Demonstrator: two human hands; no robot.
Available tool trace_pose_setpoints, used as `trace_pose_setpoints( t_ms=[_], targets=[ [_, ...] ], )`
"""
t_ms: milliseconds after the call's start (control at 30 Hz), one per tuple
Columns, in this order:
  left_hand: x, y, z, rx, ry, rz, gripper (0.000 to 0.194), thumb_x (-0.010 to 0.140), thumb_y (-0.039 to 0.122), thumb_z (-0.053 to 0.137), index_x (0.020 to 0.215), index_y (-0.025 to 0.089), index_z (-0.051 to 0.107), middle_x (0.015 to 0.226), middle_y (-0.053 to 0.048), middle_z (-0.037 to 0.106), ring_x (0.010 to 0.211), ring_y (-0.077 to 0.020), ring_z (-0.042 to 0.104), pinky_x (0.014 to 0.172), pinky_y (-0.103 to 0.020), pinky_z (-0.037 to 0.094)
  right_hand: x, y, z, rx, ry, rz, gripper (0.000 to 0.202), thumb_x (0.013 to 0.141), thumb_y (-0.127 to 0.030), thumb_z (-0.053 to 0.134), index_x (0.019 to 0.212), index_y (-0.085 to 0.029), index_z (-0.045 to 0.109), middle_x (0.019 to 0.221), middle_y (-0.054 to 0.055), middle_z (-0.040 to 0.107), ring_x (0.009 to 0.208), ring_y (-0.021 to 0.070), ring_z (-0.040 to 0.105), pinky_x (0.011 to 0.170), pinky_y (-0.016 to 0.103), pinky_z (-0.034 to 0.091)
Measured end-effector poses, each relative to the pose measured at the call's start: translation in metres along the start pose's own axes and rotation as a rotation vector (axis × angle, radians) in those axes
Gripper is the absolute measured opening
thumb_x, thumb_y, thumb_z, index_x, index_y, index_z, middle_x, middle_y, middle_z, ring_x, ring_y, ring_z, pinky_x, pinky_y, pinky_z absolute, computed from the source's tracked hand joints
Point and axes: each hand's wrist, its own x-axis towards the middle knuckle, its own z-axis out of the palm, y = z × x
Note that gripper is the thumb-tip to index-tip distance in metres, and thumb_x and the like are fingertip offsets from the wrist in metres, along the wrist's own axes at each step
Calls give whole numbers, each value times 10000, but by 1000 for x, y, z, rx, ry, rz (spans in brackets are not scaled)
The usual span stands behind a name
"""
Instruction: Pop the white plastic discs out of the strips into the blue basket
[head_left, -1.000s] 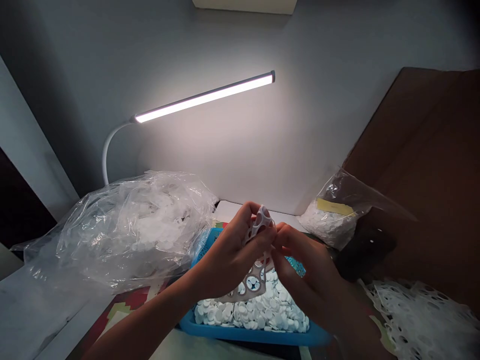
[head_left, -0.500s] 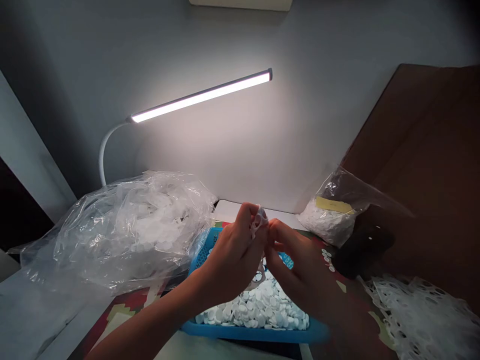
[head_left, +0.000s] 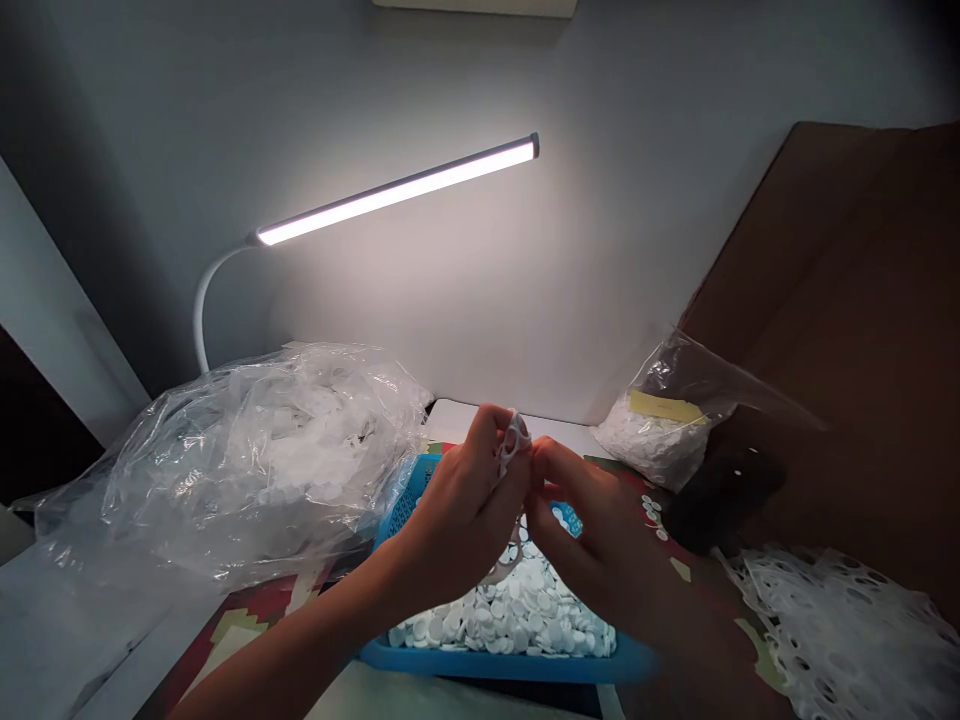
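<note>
My left hand (head_left: 476, 500) is closed around a thin white perforated sheet (head_left: 512, 442), part of which shows at its fingertips, with another bit below the palm. Close against it, my right hand (head_left: 581, 530) has its thumb and fingers pinched together at the sheet's edge; whatever lies between those fingertips is too small to make out. Both hands hover over a blue plastic basket (head_left: 487, 662). Many small white discs (head_left: 525, 615) fill the basket.
A large clear bag of white pieces (head_left: 247, 470) stands at left, below a lit lamp (head_left: 397, 190). To the right are a smaller bag (head_left: 652, 440) with a yellow label, a dark object (head_left: 724, 495), several loose discs (head_left: 654, 515) and a pile of holed white sheets (head_left: 855, 630).
The view has shifted very slightly. Both hands stay together over the basket, and the sheet at the left fingertips has turned a little.
</note>
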Motion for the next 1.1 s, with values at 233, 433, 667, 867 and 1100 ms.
trace_pose_setpoints(
  t_ms=[233,433,667,867,1100],
  targets=[
    [-3,7,-1,-279,34,-36,81,889,275,407,838,222,374,709,41,431,625,-76,415,565,-194,390,-4,-6,-5,166,60,5,102,864,-171,360,774,-218,373,807,-11,539,671,120,494,585,250,410],
    [-4,16,-9,-593,0,-125,86,872,224,443,808,206,388,698,44,430,580,-51,440,504,-141,400,-8,-6,-2,388,193,89,142,846,-167,369,719,-219,336,906,5,574,740,144,529,598,270,433],
    [1,13,-13,-848,53,-237,78,814,188,502,791,192,428,597,57,410,409,-15,339,370,-105,292,-8,-6,-1,585,108,59,182,854,-145,390,687,-207,356,936,26,582,768,145,523,635,295,482],
    [9,12,-18,-974,79,-355,64,765,214,533,761,173,484,588,43,435,464,-48,415,436,-145,364,-11,-12,1,655,97,-22,185,855,-90,378,715,-209,385,919,6,597,860,152,566,725,342,517],
    [10,8,-19,-910,155,-403,116,716,245,584,793,182,524,597,42,446,494,-69,452,457,-173,375,-9,-14,-3,389,88,-17,160,828,-87,405,724,-209,403,933,16,582,829,152,563,691,325,503]
  ],
)
